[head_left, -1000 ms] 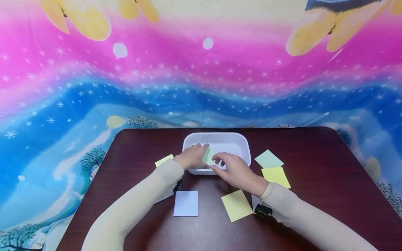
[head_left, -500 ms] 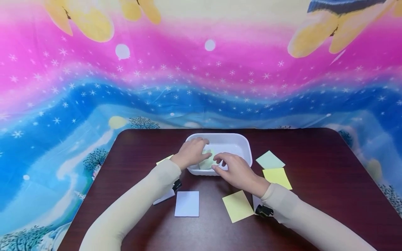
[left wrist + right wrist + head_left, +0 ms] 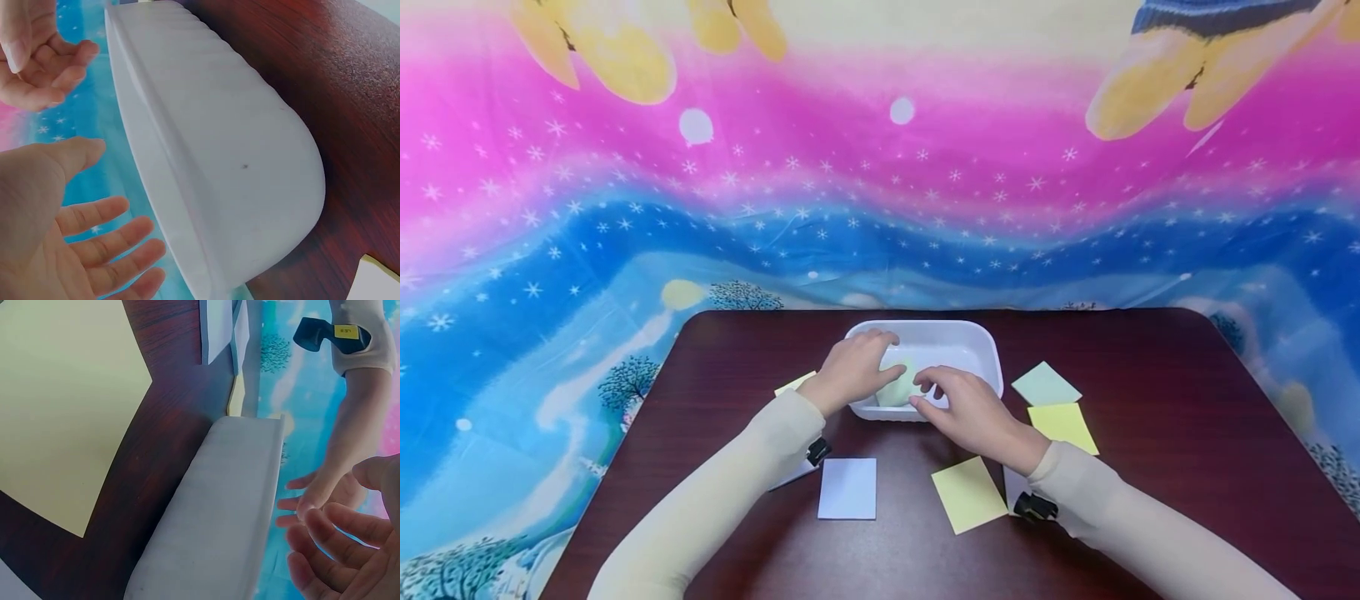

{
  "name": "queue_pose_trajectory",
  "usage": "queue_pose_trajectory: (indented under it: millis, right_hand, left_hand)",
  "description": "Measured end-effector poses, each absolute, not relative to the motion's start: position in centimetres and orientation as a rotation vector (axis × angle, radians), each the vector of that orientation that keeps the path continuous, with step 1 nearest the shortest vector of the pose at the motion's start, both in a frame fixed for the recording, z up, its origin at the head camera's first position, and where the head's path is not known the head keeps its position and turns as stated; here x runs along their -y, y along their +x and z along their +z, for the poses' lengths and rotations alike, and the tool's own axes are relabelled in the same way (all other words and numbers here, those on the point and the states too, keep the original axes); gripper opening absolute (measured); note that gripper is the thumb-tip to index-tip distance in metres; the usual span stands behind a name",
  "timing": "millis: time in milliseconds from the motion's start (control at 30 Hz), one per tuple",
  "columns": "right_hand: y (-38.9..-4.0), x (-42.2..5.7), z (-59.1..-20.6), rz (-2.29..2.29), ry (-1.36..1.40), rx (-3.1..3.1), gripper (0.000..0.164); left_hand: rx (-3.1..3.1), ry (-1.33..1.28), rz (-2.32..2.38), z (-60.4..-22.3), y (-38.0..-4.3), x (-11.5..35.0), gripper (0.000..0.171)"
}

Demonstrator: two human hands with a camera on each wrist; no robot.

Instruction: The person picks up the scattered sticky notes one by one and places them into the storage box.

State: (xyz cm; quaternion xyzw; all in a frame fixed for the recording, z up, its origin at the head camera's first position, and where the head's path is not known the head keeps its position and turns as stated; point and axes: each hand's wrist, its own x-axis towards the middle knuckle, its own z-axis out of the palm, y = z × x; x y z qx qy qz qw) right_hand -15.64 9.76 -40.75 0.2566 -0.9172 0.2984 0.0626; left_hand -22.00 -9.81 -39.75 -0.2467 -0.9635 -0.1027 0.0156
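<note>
A white plastic tub (image 3: pixel 951 354) stands toward the back of the dark table, with a pale green paper square (image 3: pixel 897 387) lying in its left part. Over the tub's left side hovers my left hand (image 3: pixel 853 373), fingers spread and holding nothing; the left wrist view shows the open palm (image 3: pixel 94 244) beside the tub wall. My right hand (image 3: pixel 970 412) is above the near rim, its fingers loosely bent with nothing between them. In the right wrist view those bent fingers (image 3: pixel 325 550) hang above the rim, apart from the left hand.
A white square (image 3: pixel 847 489) and a yellow square (image 3: pixel 970 495) lie in front of the tub. To its right are a pale green square (image 3: pixel 1047 383) and a brighter yellow square (image 3: pixel 1063 427). Others are partly hidden under the forearms. A printed cloth (image 3: pixel 880 167) hangs behind the table.
My left hand has let go of the pale green square, which has dropped from tilted to lying in the tub. That hand has drawn slightly back. My right hand has barely moved.
</note>
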Motion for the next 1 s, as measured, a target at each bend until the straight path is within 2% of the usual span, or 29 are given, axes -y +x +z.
queue_pose_trajectory:
  millis: [1000]
  right_hand:
    - [-15.0,-10.6,-40.2,0.892,0.770,2.752,0.031]
  left_hand:
    - [2.901,-0.809,-0.426,-38.4,-19.2,10.1,0.049]
